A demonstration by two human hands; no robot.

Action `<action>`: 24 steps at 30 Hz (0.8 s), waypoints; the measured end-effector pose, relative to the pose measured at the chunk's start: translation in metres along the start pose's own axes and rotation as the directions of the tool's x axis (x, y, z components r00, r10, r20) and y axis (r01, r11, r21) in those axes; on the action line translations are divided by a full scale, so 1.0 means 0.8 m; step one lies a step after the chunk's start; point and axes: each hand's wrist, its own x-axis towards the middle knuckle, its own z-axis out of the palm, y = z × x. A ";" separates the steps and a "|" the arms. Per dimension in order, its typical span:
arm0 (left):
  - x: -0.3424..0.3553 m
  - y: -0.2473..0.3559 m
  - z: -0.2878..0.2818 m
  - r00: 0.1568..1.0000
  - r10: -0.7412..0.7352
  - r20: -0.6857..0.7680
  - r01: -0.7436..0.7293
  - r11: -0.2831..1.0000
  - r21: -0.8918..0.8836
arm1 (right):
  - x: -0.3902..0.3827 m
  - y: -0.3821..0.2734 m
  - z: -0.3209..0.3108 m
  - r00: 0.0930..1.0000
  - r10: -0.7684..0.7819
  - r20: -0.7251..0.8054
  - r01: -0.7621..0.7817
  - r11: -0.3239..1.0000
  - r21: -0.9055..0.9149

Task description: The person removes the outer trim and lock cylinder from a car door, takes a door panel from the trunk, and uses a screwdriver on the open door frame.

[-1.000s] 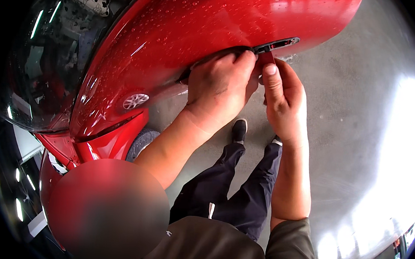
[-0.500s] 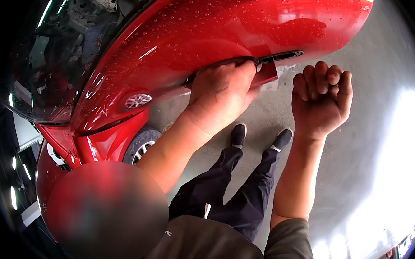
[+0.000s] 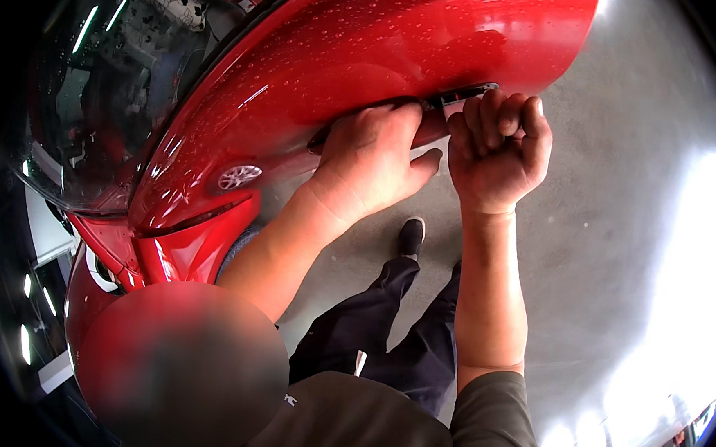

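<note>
A red car door (image 3: 328,41) beaded with water fills the upper middle, with a dark recess (image 3: 468,91) at its door handle (image 3: 436,122). My left hand (image 3: 371,150) has its fingers curled over the handle piece, fingertips hidden behind it, and its thumb stands out to the right. Just right of it, my right hand (image 3: 498,150) is turned palm toward me with fingers curled, right against the recess and the handle's right end; I see nothing in its fingers.
The car's dark glass (image 3: 111,102) lies at the upper left, with a red lower body panel (image 3: 184,246) and part of a tyre (image 3: 238,241) below. My legs stand on a grey concrete floor (image 3: 605,198), brightly glaring at the right.
My right hand left the handle, moved out rightward half a second ago, and is now back leftward against it, fingers curled. My left thumb has spread away from the handle.
</note>
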 end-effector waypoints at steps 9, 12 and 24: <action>-0.004 -0.018 0.022 0.963 0.206 -0.175 -0.212 0.977 -0.020 | -0.015 0.003 -0.028 0.981 -0.027 -0.193 -0.067 0.882 -0.467; 0.000 -0.018 0.022 0.959 0.225 -0.173 -0.235 0.971 -0.042 | -0.013 -0.001 -0.044 0.965 -0.238 -0.111 0.116 0.766 -0.632; 0.014 -0.006 0.029 0.937 0.172 -0.305 -0.130 0.980 0.152 | 0.033 -0.040 -0.076 0.804 -0.573 0.159 0.363 0.261 -0.895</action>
